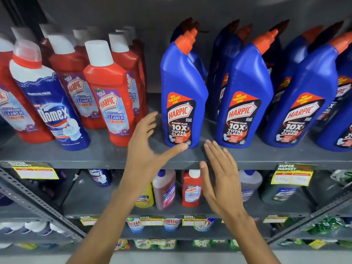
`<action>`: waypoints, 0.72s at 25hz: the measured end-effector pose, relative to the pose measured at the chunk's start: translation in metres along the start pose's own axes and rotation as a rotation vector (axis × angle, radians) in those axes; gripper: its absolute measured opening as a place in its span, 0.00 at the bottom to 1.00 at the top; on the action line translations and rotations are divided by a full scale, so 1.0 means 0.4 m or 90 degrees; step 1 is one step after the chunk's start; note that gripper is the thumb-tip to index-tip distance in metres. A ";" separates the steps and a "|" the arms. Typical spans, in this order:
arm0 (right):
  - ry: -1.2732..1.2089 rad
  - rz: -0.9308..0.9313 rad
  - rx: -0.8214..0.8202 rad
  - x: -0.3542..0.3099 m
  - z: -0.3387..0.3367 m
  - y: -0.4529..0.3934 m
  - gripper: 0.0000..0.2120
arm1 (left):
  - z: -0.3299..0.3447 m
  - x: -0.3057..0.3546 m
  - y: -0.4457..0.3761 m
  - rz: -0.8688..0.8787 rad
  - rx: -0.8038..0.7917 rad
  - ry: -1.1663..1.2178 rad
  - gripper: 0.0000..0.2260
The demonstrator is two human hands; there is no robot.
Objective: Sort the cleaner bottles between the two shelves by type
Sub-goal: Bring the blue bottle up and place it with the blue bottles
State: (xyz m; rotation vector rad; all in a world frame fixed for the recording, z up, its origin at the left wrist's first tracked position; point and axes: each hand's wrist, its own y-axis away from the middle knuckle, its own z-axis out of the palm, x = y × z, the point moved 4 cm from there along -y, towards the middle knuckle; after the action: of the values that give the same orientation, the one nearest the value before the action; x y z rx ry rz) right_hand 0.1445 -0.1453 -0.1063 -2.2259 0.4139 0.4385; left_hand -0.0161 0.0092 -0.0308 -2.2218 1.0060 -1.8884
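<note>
On the upper shelf (106,159) stand red Harpic bathroom cleaner bottles (109,96) at the left, with one blue-and-white Domex bottle (51,107) among them. Blue Harpic toilet cleaner bottles (245,96) fill the right side. One blue Harpic bottle (182,96) stands alone at the middle. My left hand (146,147) is open just left of its base, thumb tip near the bottom edge. My right hand (221,176) is open below and right of it, fingers straight, holding nothing. The lower shelf (215,211) holds a single red Harpic bottle (191,189).
The lower shelf also carries a Domex bottle (100,177), a pink liquid bottle (164,189), a yellow bottle (145,199), a pale bottle (248,184) and a dark green jug (279,192). Yellow price tags (291,177) hang on shelf edges. Detergent packs (171,223) sit further down.
</note>
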 end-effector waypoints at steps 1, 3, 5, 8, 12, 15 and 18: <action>-0.043 0.001 0.017 0.012 -0.009 0.027 0.24 | -0.013 -0.017 0.072 0.021 0.070 -0.030 0.31; -0.082 0.003 0.063 0.043 -0.026 0.098 0.23 | -0.004 -0.070 0.226 0.000 0.121 -0.039 0.19; -0.086 0.005 0.083 0.078 -0.029 0.174 0.22 | 0.048 -0.151 0.348 -0.118 0.060 -0.024 0.13; -0.089 0.035 0.011 0.125 0.001 0.263 0.23 | 0.142 -0.272 0.425 -0.308 -0.044 0.007 0.18; -0.084 0.172 -0.136 0.197 0.078 0.342 0.25 | 0.250 -0.365 0.397 -0.386 -0.112 -0.031 0.28; -0.082 0.205 -0.198 0.238 0.122 0.374 0.27 | 0.293 -0.399 0.380 -0.418 -0.104 -0.037 0.31; -0.083 0.216 -0.233 0.254 0.136 0.383 0.28 | 0.310 -0.423 0.391 -0.421 -0.087 -0.043 0.27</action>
State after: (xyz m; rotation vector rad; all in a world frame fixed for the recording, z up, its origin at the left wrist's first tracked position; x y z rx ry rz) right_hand 0.1590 -0.2128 -0.2854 -2.4633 0.6917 0.8957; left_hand 0.0208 -0.0727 -0.2765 -2.9401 0.4164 -1.9686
